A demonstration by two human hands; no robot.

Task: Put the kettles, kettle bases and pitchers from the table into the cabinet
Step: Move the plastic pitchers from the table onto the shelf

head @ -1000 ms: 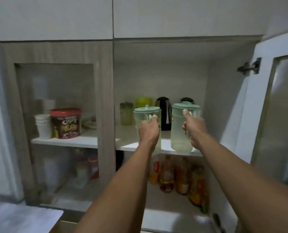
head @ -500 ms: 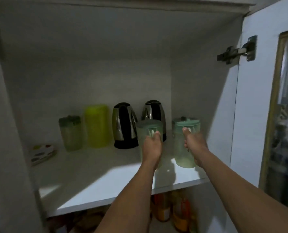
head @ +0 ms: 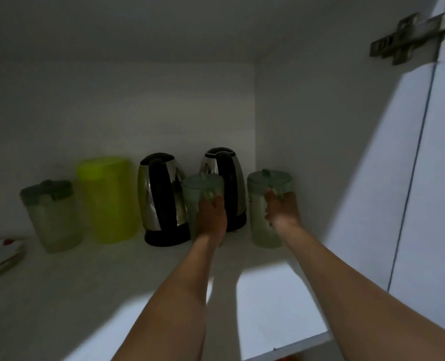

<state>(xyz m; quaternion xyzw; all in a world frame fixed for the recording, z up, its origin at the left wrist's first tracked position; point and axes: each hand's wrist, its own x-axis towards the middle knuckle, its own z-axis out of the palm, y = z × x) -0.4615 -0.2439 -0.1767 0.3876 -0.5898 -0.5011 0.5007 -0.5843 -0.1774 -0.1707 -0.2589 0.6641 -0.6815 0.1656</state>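
Observation:
Both my arms reach deep into the cabinet. My left hand [head: 211, 217] grips a pale green pitcher [head: 199, 194] that stands between and in front of two steel kettles. My right hand [head: 282, 208] grips a second pale green pitcher [head: 260, 225] close to the right wall; its base looks set on the white shelf [head: 86, 295]. The left kettle [head: 160, 199] and right kettle [head: 227, 188] sit on black bases at the back. A yellow-green pitcher [head: 108, 199] and a clear pitcher with a dark green lid [head: 51, 217] stand further left.
A flat object with coloured spots [head: 0, 252] lies at the shelf's left edge. The cabinet's right wall and the open door with its metal hinge [head: 408, 39] are close beside my right arm. The shelf's front edge [head: 294, 351] runs below my forearms.
My view has moved in close to the shelf. Both hands have carried the pale green pitchers further back, up to the kettles.

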